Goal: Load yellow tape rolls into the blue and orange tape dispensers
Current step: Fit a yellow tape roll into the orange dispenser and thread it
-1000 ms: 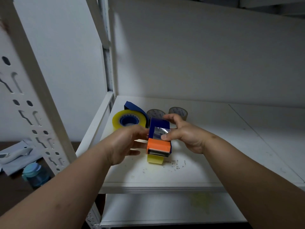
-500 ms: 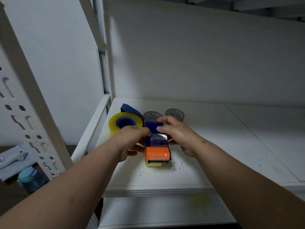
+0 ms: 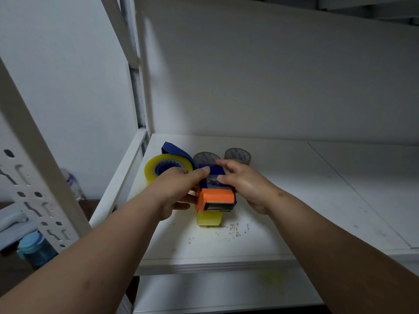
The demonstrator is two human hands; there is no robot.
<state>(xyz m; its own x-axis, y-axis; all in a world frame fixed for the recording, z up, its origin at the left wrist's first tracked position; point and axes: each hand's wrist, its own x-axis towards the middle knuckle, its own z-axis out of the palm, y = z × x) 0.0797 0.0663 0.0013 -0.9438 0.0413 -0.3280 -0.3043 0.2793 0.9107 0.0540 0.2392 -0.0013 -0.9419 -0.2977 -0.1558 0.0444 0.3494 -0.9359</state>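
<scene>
With left hand [image 3: 179,189] and right hand [image 3: 242,184] both gripping the orange dispenser [image 3: 216,199] at frame centre, fingers curled: steady it, draw yellow tape [image 3: 208,218] straight past the cutter.

Dispenser [image 3: 216,198] on shelf [image 3: 294,223], between left hand [image 3: 179,189] and right hand [image 3: 243,184] | tape roll [image 3: 166,167] behind-left of it | two rolls [image 3: 238,155] behind | bottle [image 3: 37,248] lower left, outside the rack

The left hand [image 3: 179,191] hides the dispenser's [image 3: 215,197] left side. Its yellow roll [image 3: 208,218] shows only underneath. The blue bottle [image 3: 36,248] is partly hidden by the shelf upright [image 3: 40,168].
</scene>
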